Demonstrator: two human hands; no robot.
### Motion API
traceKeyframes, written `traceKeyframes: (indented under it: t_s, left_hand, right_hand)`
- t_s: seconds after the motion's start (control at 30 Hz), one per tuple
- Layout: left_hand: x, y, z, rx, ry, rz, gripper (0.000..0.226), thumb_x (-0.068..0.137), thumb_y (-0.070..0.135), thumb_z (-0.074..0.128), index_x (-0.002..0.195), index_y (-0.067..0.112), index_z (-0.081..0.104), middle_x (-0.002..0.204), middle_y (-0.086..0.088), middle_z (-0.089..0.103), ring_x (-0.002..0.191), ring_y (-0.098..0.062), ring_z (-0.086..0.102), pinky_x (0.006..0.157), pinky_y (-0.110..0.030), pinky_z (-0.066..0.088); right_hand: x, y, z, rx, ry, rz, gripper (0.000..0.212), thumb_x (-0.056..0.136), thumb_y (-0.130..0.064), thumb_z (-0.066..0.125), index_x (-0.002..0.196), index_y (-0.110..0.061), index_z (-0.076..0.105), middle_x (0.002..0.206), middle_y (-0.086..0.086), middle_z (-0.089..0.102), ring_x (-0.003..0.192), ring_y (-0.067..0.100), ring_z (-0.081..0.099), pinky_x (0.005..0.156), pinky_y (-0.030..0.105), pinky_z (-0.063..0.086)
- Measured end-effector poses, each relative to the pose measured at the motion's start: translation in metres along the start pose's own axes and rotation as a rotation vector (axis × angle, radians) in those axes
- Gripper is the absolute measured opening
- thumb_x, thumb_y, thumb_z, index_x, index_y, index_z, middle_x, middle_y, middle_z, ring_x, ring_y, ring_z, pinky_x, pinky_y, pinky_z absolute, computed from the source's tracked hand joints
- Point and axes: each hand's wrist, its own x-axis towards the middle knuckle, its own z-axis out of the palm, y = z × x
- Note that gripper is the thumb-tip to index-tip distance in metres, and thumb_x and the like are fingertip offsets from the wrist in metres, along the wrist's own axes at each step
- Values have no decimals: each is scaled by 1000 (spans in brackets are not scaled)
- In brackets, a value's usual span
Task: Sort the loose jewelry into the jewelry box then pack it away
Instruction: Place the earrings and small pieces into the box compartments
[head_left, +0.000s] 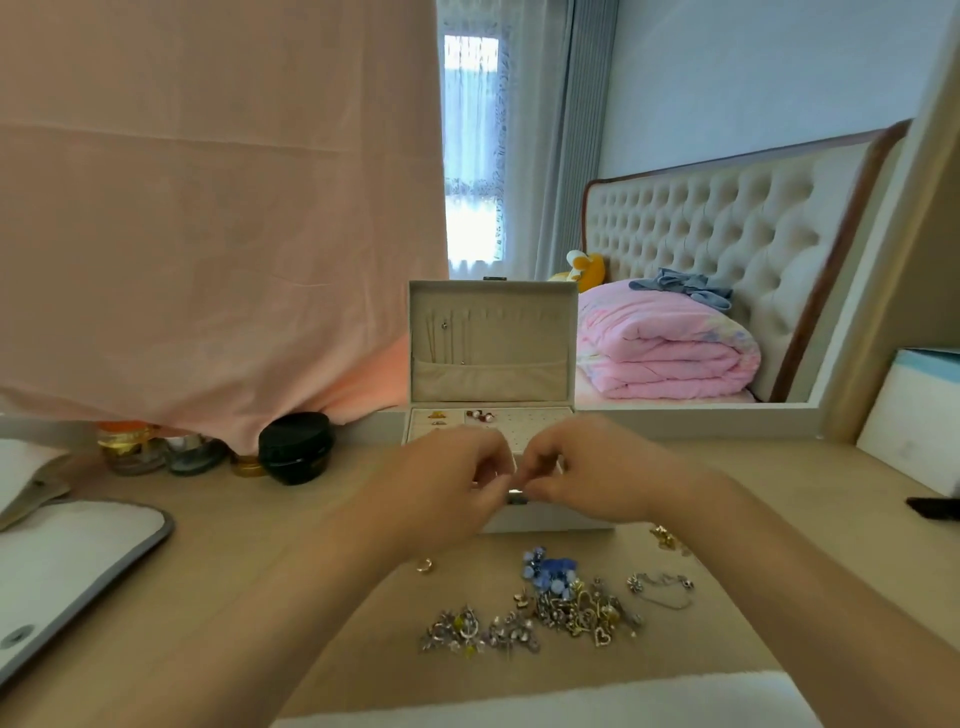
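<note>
A white jewelry box (545, 519) stands open on the desk, its lid (492, 343) upright with a few thin chains hanging inside. Small earrings (480, 414) lie in its top tray. My left hand (447, 480) and my right hand (587, 473) meet in front of the box, fingers curled and fingertips pinched together on something too small and blurred to tell. Loose jewelry (561, 608) lies in a heap on the desk below my hands, with blue beaded pieces (548, 569), a heart pendant (602, 635) and a gold ring (425, 565) apart at the left.
Jars, one with a black lid (296, 447), stand at the back left under a pink cloth (218, 208). A white grey-edged pad (67, 566) lies at the left. More gold pieces (667, 538) lie right of the box. A white box (914, 415) stands at the right.
</note>
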Motion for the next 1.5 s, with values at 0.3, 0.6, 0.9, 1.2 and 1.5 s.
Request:
traceKeyframes:
  t_s: [0.3,0.6,0.9,1.2,1.5]
  left_hand:
    - [-37,9,48,-20,-109,36,21,96,34,56,115,39,64,105,20,55,97,1,50,87,-30,50]
    - [-44,-7,58,-36,-113,111,26,96,37,60,121,37,68,118,20,61,111,-1,50,95,-33,47]
    - [-51,-5,53,-359,54,-54,22,87,38,74,108,36,70,98,20,68,96,4,61,83,-20,51]
    - [-49,5,52,-844,148,-350,17,99,19,60,103,23,76,94,1,77,81,-10,68,73,-27,55]
    - [-49,11,46,-1082,168,-464,10,91,16,70,100,17,76,89,1,78,77,-8,68,67,-25,55]
  right_hand:
    - [-30,13,22,-85,-180,71,10,90,-27,72,98,-31,76,90,-19,72,80,-6,63,70,14,46]
    - [-29,12,33,-81,-189,59,13,86,-29,77,98,-33,78,93,-19,72,87,-2,64,82,22,53]
    - [-27,8,38,240,25,73,5,87,-24,75,82,-26,76,73,-16,70,66,-3,63,62,12,45]
    - [-27,-1,42,669,40,89,12,98,-10,62,89,-7,70,78,10,73,53,15,56,48,25,48]
    - [-27,-7,43,713,176,146,7,95,-11,66,94,-9,72,76,3,74,47,17,54,40,18,35]
